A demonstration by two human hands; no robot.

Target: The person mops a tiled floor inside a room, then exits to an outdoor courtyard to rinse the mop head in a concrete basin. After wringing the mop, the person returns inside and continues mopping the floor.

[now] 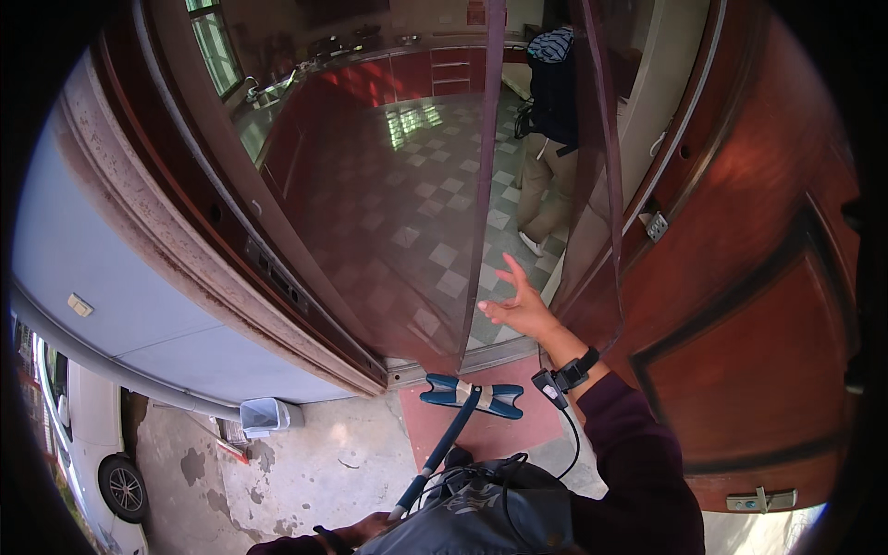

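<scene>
My right hand (520, 305) reaches into the gap of a split mesh screen curtain (388, 277) in the doorway. Its fingers are spread and hold nothing, close to the curtain's purple edge strip (485, 180). A black strap with a small device (563, 380) circles that wrist, and a cable runs down from it. At the bottom, my left hand (371, 527), partly hidden by my clothing, grips the pole of a long-handled mop (444, 440). The mop's blue two-winged head (472, 397) is over a reddish mat (517, 433) at the threshold.
A reddish wooden door (749, 347) stands swung out on the right. Inside, a person (551, 132) stands on the checkered tile floor (416, 208), beyond which are red kitchen cabinets (409, 75). On the left are a grey bin (270, 416), a broom (232, 451) and a white car (97, 416).
</scene>
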